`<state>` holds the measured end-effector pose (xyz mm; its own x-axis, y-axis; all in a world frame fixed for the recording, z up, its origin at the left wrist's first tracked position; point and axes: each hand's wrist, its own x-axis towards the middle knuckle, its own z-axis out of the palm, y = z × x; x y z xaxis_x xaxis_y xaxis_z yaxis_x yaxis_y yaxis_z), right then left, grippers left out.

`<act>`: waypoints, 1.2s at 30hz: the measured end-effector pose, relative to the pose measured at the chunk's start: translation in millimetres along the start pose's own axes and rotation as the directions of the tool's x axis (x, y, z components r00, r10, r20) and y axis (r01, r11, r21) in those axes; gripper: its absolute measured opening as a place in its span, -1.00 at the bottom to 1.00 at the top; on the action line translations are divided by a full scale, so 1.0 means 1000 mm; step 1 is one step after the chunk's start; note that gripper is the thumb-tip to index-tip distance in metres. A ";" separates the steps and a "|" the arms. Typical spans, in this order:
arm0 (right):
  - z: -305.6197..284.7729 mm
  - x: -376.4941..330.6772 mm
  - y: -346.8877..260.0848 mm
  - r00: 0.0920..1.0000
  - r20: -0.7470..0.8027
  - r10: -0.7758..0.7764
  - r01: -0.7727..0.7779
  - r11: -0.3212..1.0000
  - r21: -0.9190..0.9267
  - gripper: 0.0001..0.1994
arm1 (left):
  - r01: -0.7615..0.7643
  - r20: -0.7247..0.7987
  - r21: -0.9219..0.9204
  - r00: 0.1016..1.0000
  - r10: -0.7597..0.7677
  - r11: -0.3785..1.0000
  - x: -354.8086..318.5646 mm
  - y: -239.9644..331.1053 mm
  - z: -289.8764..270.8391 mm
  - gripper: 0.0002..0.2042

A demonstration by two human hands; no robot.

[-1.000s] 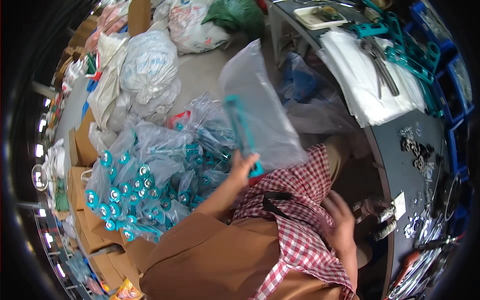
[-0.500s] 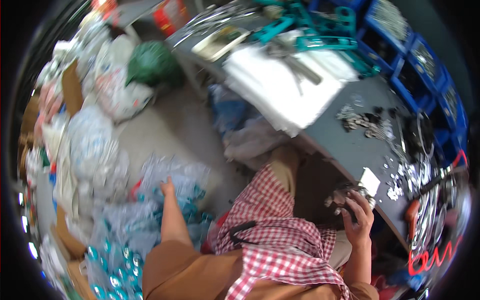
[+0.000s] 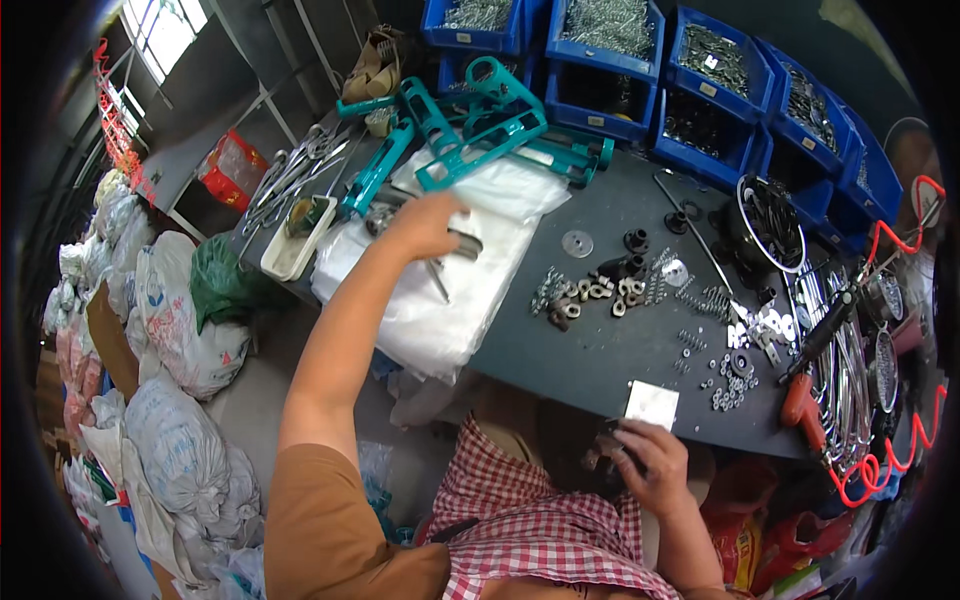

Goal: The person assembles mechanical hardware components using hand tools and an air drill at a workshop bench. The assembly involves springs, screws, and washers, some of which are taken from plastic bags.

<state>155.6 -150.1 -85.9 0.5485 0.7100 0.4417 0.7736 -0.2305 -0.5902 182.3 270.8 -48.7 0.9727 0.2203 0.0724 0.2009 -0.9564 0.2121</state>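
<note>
My left hand [image 3: 425,228] reaches across the table, above a stack of white plastic bags [image 3: 480,290]. A grey metal piece [image 3: 466,244] shows beside its fingers, along with a thin metal rod [image 3: 438,280]. The fingertips are partly hidden, so I cannot tell whether they grip it. Just off the table's front edge, my right hand [image 3: 652,462] has its fingers curled around a small dark metal part [image 3: 597,455], whose exact kind is unclear. Close to that hand, a white square block [image 3: 652,404] sits at the edge. Teal tool frames [image 3: 480,130] lie beyond the bags.
Springs, washers and small metal fittings [image 3: 600,290] are spread over the dark table [image 3: 590,365]. Blue bins [image 3: 607,100] of hardware line the back. At right are an orange-handled tool [image 3: 800,405] and a red coiled hose [image 3: 868,488]. Stuffed plastic sacks [image 3: 180,450] stand at left.
My left hand has moved from the clear bags and teal-capped items down at the left up over the white bags on the table. The view has turned toward the table. My right hand keeps its part.
</note>
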 end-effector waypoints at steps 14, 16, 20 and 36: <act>-0.006 -0.002 0.006 0.997 -0.067 0.022 -0.014 0.993 0.116 -0.74 | -0.360 -0.753 0.129 0.571 0.327 0.924 -0.102 0.082 -0.045 -0.71; -0.007 -0.006 0.014 0.979 -0.203 0.026 -0.009 0.996 0.084 -0.64 | -0.543 -0.748 -0.147 0.607 0.267 0.827 -0.139 0.114 -0.043 -0.66; -0.002 0.014 0.003 0.955 -0.143 0.261 -0.047 0.607 0.794 -0.31 | -0.702 -0.697 -0.693 0.710 0.096 0.164 -0.182 0.158 -0.004 -0.67; -0.003 -0.015 -0.012 0.956 0.115 0.271 -0.278 0.701 0.657 -0.84 | -0.241 -0.093 -0.837 0.947 0.307 0.490 -0.186 0.177 -0.009 -0.60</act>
<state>138.8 -159.9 -83.9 0.6977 0.6924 0.1842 0.1811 0.0783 -0.9804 36.2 62.5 -16.1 0.9722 -0.0669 0.2246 -0.2334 -0.3616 0.9026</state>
